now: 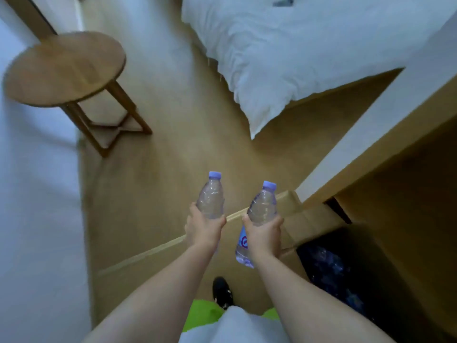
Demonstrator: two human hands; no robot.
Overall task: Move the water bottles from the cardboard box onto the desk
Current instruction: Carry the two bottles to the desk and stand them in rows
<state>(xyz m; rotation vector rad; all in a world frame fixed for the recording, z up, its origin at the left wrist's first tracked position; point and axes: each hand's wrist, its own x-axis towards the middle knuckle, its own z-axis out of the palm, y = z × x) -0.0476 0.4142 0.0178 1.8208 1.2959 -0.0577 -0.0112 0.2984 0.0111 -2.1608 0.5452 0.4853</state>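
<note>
Down at your feet, a black shoe (pixel 222 292) shows on the wood floor (pixel 173 144), w/ the open cardboard box (pixel 291 209) just ahead and to your right; more bottles in the box (pixel 329 266) sit dark in its well, blurry. Both hands are loaded: left hand (pixel 204 227) wraps the lower body of the left bottle (pixel 211 198), right hand (pixel 264 233) wraps the mid-body of the right bottle (pixel 263 206). Both bottles stand roughly upright, purple caps up and leaning away from you, held side by side over the box's near flap, not touching each other. Bench (pixel 371 134) runs along your right, its white top edge rising diagonally beyond the box, so right hand is nearer; prob. you swing right and up to set them down, bases first. Can't see how much free top there is. Farther off: round wooden stool (pixel 64 68) to the left, bed (pixel 296 45) w/ white duvet ahead.
</note>
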